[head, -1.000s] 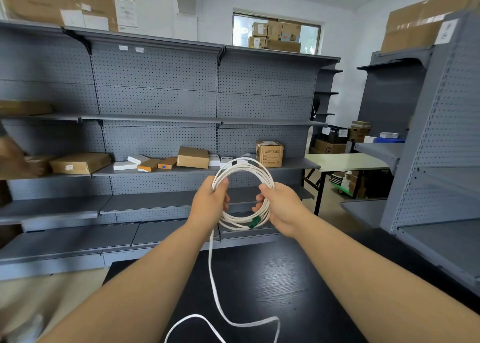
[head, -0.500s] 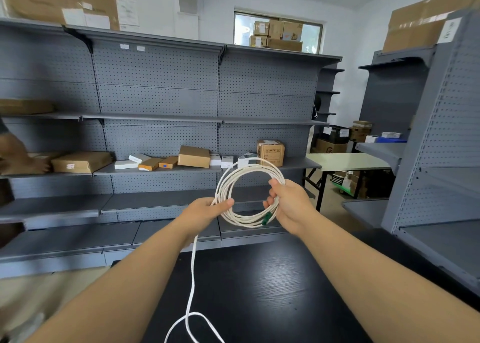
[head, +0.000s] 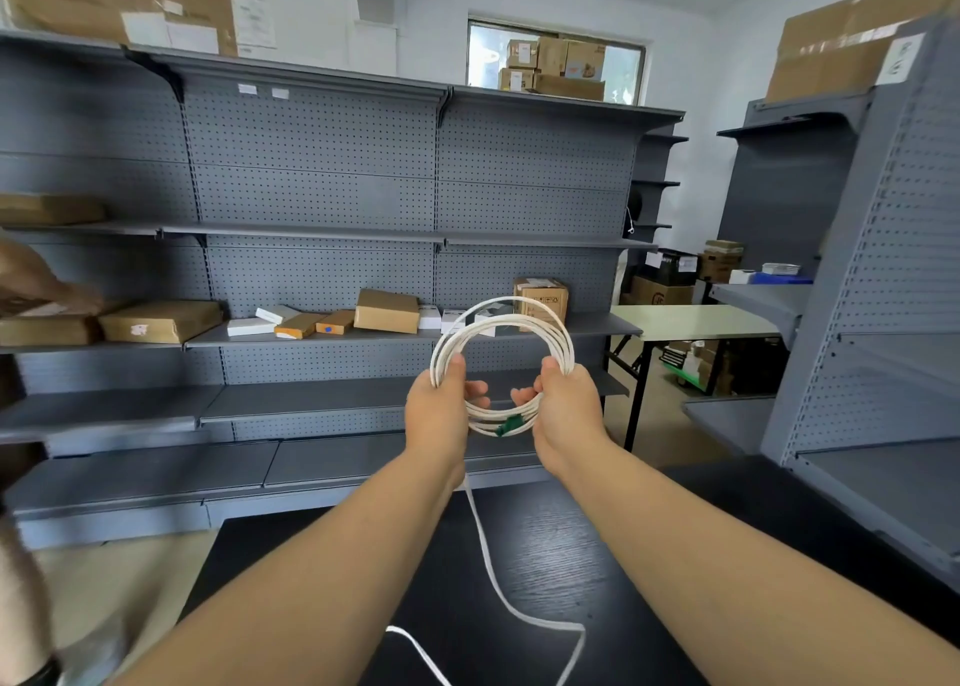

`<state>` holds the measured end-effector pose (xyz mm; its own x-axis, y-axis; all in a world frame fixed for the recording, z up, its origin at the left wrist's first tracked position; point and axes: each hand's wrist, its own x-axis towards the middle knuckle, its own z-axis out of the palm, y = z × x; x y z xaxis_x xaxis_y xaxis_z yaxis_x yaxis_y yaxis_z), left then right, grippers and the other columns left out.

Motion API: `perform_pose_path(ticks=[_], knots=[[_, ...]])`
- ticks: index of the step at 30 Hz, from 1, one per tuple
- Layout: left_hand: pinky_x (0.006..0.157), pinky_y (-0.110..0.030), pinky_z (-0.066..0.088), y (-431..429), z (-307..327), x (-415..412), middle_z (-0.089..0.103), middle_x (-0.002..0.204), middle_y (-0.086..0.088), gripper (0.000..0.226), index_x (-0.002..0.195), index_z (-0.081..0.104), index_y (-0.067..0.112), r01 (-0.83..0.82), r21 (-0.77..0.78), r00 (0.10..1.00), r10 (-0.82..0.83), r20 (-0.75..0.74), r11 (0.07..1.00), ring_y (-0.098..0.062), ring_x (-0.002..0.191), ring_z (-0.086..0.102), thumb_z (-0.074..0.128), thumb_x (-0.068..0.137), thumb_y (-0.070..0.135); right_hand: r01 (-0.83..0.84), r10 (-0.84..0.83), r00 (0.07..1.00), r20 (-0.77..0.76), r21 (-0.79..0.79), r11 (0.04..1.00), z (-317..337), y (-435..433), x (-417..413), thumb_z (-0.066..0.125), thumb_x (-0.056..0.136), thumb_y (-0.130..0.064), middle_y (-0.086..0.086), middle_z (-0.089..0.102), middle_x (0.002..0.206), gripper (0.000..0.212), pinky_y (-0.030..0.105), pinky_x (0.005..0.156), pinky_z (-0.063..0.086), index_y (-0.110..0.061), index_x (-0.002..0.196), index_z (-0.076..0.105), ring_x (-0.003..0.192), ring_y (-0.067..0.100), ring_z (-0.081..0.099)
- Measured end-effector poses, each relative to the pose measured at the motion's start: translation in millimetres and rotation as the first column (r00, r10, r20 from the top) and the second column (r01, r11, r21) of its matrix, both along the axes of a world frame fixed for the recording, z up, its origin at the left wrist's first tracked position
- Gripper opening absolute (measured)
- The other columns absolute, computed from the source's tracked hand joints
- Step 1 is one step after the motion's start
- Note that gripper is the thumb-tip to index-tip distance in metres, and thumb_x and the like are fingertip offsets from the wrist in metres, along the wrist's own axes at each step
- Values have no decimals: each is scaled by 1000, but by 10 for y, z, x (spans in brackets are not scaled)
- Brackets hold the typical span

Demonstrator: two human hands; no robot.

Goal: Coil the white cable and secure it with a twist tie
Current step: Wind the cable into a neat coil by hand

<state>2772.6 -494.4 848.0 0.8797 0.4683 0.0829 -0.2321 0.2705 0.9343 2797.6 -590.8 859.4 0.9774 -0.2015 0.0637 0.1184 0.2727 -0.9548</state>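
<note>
Cable [head: 501, 321], light and springy, wants to unwind; both hands, left hand [head: 439, 415] and right hand [head: 566, 415], grip the coil's sides, loose tail trailing to tabletop [head: 649, 555]

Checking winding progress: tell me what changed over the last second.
The left hand slid down off the coil to the loose tail, then rose and now grips the coil's left side again, thumb on the strands. The tail on the black table shifted. The right hand kept gripping the coil's right side; the green connector stayed at the bottom.
</note>
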Motion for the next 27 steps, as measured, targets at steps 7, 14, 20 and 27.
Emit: perform_pose_path(ticks=[7, 14, 20, 27], knots=[[62, -30, 45, -36, -38, -6, 66, 68, -1, 28, 84, 61, 13, 10, -45, 999, -12, -44, 999, -17, 61, 57, 62, 85, 41, 79, -79, 997, -20, 15, 997, -17, -7, 3, 37, 100, -20, 2, 44, 70, 22, 38, 76, 49, -17, 79, 43, 61, 16, 54], [72, -36, 49, -59, -84, 4, 57, 77, -4, 31, 95, 53, 12, 213, -56, 977, -210, 42, 976, -22, 76, 61, 74, 78, 28, 148, -142, 985, -94, 60, 987, -34, 6, 20, 35, 100, -21, 3, 47, 74, 23, 30, 62, 45, -19, 79, 43, 65, 16, 55], [70, -30, 43, 239, -15, 47, 58, 69, -1, 49, 85, 61, 14, 380, 151, 921, -358, -156, 912, -17, 69, 55, 47, 85, 60, 128, -122, 989, -79, 65, 990, -16, -78, 50, 35, 101, -19, 2, 43, 72, 22, 35, 71, 50, -18, 80, 42, 58, 15, 55], [58, -27, 38, 773, 173, 88, 44, 65, 2, 44, 80, 70, 13, 410, 504, 904, -263, -338, 760, -15, 58, 40, 45, 94, 46, 107, -96, 993, 63, -219, 970, -44, -290, 131, 35, 101, -19, 2, 40, 72, 11, 22, 57, 45, -15, 97, 45, 63, 13, 44]])
